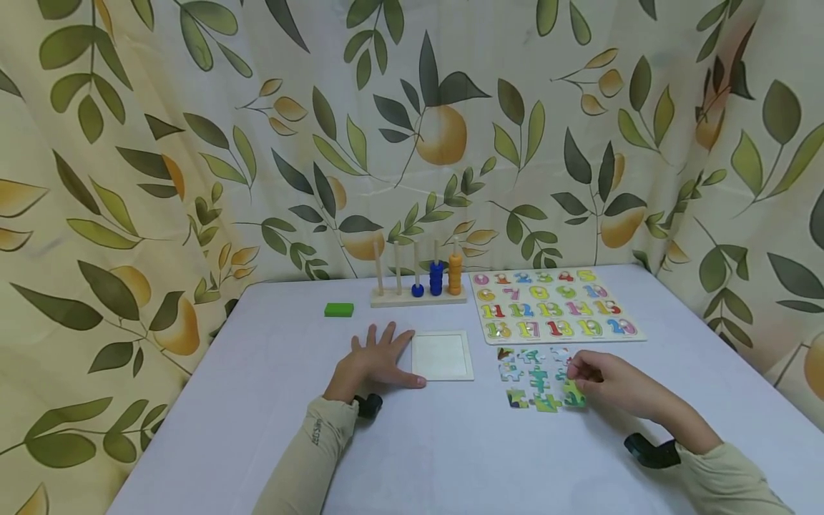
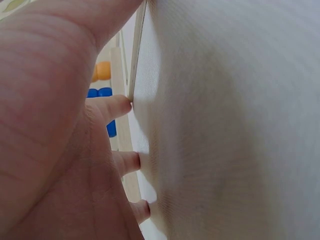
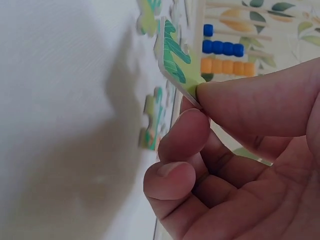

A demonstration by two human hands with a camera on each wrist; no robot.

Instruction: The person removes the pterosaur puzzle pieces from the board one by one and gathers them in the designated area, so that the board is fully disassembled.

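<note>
My right hand [image 1: 608, 380] pinches a green jigsaw piece [image 3: 176, 60] between thumb and index finger, its leaf-printed face tilted up from the table in the right wrist view. Loose jigsaw pieces [image 1: 538, 379] lie spread in rough rows just left of that hand. My left hand [image 1: 378, 363] rests with fingers spread at the left side of a square white puzzle tray [image 1: 441, 356]. Its thumb and index finger touch the tray's left edge. In the left wrist view the fingertips [image 2: 122, 105] press down near the tray's border.
Behind the tray stands a wooden peg counter [image 1: 418, 300] with blue and orange beads. A number puzzle board [image 1: 557, 306] lies at the back right, beyond the loose pieces. A green block [image 1: 338, 310] sits back left. A leaf-patterned curtain [image 1: 412, 143] hangs behind the white table.
</note>
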